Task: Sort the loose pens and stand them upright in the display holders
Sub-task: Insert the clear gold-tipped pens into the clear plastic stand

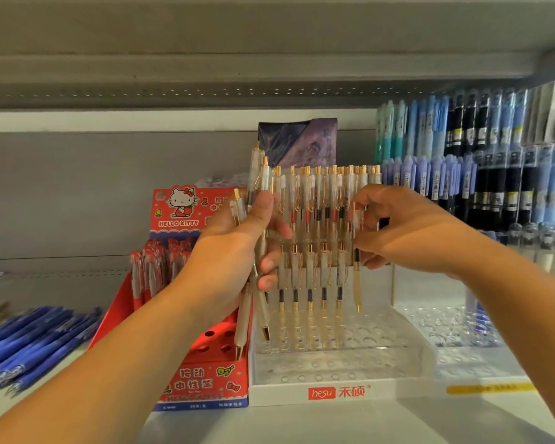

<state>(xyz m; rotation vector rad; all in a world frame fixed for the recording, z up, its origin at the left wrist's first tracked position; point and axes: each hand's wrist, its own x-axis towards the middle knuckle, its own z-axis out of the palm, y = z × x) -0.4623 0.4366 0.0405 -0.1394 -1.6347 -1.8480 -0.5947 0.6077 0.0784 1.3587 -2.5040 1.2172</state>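
My left hand [237, 248] curls tight round a bundle of gold-clipped pens [242, 325], tips down, while my right hand [407, 232] pinches a single pen [357, 283] between thumb and fingertips, upright, just right of the five already standing in the clear acrylic holder [334, 370]. The step in hand looks like slotting this pen. Next, I judge, its tip must drop straight into the free hole beside that row, kept vertical so the clip does not snag its neighbour. The taller back row [327, 187] stands close behind my knuckles and the Hello Kitty box [202, 386] sits against the holder's left wall. The front holes [318, 376] are unfilled, leaving room to work toward me
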